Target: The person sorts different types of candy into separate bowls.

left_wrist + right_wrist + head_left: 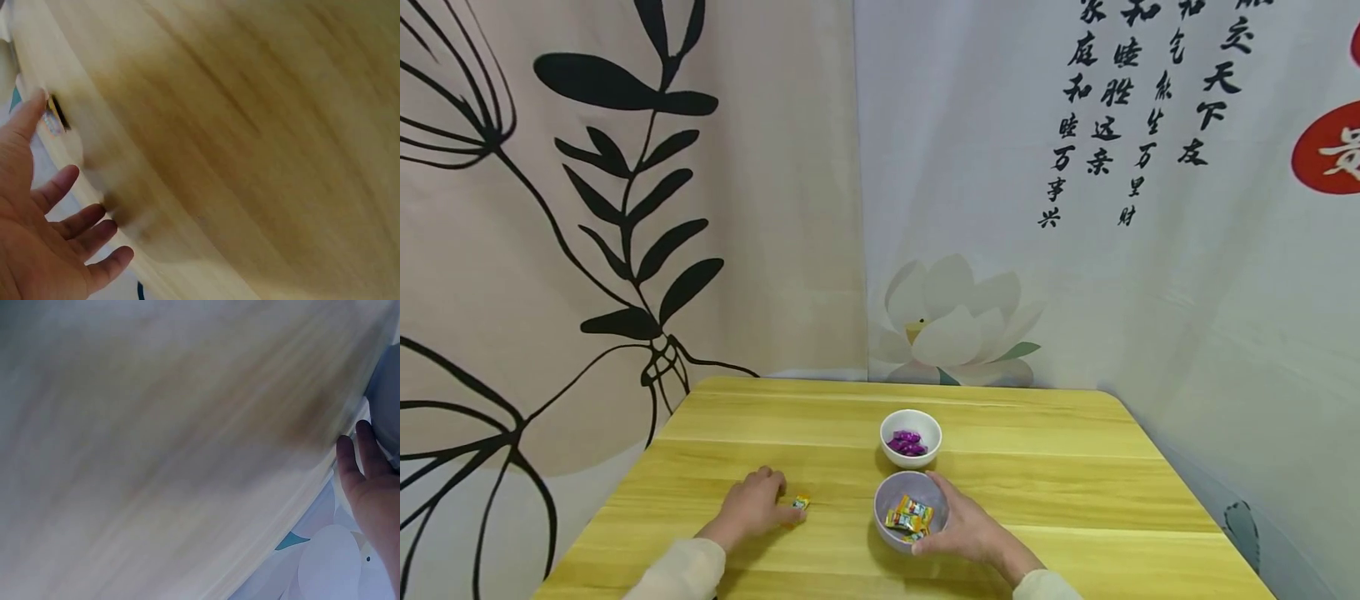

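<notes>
My left hand (755,502) is low over the table on the left, its fingers spread apart. Beside its thumb lies one small yellow wrapped candy (801,502); the left wrist view shows the thumb tip at or against this candy (55,115), contact unclear. With thumb and fingers on opposite sides, my right hand (962,525) holds a greyish-purple bowl (886,533). Several yellow wrapped candies (910,518) lie inside it. The right wrist view catches only part of the right hand (372,487) and the bowl's side (386,400).
Just behind the greyish-purple bowl stands a white bowl (889,450) with several purple wrapped candies (907,443) in it. The wood-grain table (1037,467) ends at a back edge near printed wall hangings (797,208).
</notes>
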`<state>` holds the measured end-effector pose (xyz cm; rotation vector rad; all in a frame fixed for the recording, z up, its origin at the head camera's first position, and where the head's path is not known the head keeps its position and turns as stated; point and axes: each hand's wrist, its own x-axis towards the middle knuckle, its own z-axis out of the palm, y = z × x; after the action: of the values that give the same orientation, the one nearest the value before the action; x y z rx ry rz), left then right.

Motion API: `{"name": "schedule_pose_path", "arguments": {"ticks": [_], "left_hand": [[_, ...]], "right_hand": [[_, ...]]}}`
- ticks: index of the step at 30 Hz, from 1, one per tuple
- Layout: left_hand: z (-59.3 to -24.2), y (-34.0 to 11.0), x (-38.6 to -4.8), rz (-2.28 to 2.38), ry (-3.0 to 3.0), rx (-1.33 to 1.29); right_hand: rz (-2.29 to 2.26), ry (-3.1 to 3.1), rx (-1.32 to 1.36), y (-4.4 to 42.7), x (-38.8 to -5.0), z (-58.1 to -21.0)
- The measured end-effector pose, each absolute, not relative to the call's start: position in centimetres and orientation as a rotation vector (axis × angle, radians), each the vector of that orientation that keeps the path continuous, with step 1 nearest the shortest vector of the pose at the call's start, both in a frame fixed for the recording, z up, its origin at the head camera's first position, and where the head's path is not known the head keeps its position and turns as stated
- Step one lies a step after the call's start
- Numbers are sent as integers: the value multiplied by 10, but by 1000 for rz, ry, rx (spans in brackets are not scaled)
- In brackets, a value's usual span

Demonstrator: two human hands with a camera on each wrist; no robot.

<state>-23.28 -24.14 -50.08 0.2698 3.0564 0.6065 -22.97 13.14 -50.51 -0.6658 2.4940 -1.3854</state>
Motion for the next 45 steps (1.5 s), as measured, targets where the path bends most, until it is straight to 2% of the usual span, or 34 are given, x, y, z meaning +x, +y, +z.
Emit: {"name": "schedule_pose_path", "arguments": {"ticks": [22,45], "left_hand": [[-499,-237,-241,506,3229,505],[-444,-160,-247,653,3145,838]], "right_hand": [[-1387,2462,-652,132,-229,-503],[-1378,2502,-677,133,-231,-504]]}}
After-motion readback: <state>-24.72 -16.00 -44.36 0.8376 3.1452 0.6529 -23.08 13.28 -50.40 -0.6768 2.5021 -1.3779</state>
